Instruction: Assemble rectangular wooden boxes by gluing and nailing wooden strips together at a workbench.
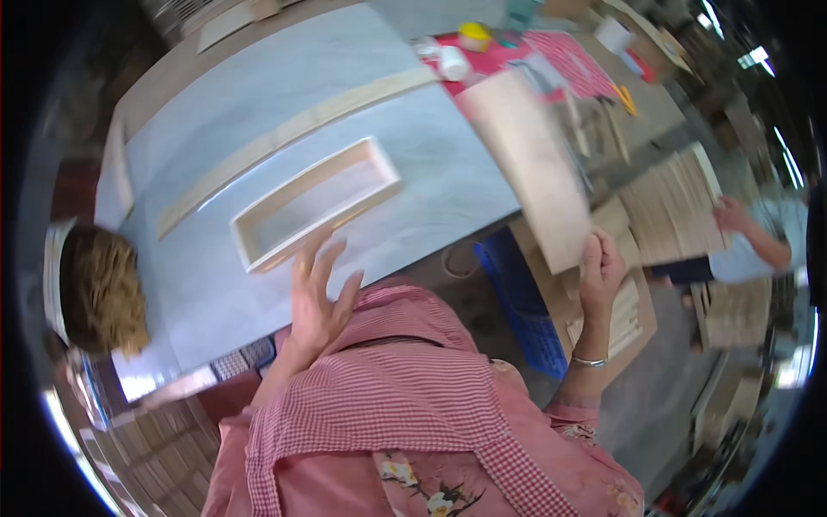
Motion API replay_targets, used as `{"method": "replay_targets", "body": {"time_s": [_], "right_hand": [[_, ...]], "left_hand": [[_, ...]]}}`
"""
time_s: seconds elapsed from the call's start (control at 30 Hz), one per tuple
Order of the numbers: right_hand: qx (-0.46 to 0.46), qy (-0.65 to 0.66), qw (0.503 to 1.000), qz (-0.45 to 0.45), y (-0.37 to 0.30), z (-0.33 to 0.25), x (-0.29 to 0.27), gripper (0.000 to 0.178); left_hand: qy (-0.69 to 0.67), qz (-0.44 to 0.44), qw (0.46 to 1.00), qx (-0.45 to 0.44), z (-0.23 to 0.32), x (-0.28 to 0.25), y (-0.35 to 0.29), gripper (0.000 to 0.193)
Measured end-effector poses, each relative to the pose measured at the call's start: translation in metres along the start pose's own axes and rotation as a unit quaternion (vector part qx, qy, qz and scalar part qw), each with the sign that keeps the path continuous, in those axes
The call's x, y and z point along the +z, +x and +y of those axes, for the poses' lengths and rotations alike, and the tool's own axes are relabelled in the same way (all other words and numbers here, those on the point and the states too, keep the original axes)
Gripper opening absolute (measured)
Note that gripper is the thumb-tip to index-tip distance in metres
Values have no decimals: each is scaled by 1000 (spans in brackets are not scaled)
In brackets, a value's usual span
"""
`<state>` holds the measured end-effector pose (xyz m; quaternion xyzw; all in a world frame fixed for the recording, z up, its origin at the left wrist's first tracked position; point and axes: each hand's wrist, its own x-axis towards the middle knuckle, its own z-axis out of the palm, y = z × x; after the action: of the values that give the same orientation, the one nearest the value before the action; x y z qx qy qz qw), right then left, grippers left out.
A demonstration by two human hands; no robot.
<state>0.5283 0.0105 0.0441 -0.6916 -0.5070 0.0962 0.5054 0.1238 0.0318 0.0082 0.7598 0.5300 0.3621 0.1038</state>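
A long rectangular wooden frame (306,239) lies on the pale blue-grey tabletop (413,215), its inside showing the table surface. Close to the frame's near side is my left hand (317,297), fingers spread and holding nothing. My right hand (602,269), with a bracelet at the wrist, grips the lower end of a thin wooden board (538,168). That board is blurred and tilts up and away over the table's right edge. Beyond the frame a long wooden strip (293,129) lies across the table.
A bin of rubber bands or shavings (108,293) stands at the left table edge. A red cloth (568,60), a white bottle (453,64) and a yellow-lidded jar (474,36) sit at the far right. Stacked boards (672,207), a blue crate (525,310) and another person's hand (732,215) are right.
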Motion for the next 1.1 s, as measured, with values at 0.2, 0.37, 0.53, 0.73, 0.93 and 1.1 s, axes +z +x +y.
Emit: {"method": "replay_targets", "body": {"time_s": [0.2,0.37,0.53,0.73,0.93,1.1], "right_hand": [[-180,124,917,-334,47,-85,104,20],[-174,181,880,-402,68,-117,174,17],[-21,221,888,-403,54,-115,210,24],[-63,206,919,-329,38,-116,234,33],[-70,195,926,-315,38,-131,244,37],[-49,178,932,-311,38,-126,249,37]], "left_hand": [[-482,164,785,-354,-5,-65,43,46],[-574,159,721,-355,-39,-86,3,37],[-613,243,666,-349,-57,-81,-11,32],[-618,256,657,-348,-67,-87,-17,32],[-254,299,835,-385,-79,-89,-43,30],[-67,192,920,-337,-76,-74,-51,27]]}}
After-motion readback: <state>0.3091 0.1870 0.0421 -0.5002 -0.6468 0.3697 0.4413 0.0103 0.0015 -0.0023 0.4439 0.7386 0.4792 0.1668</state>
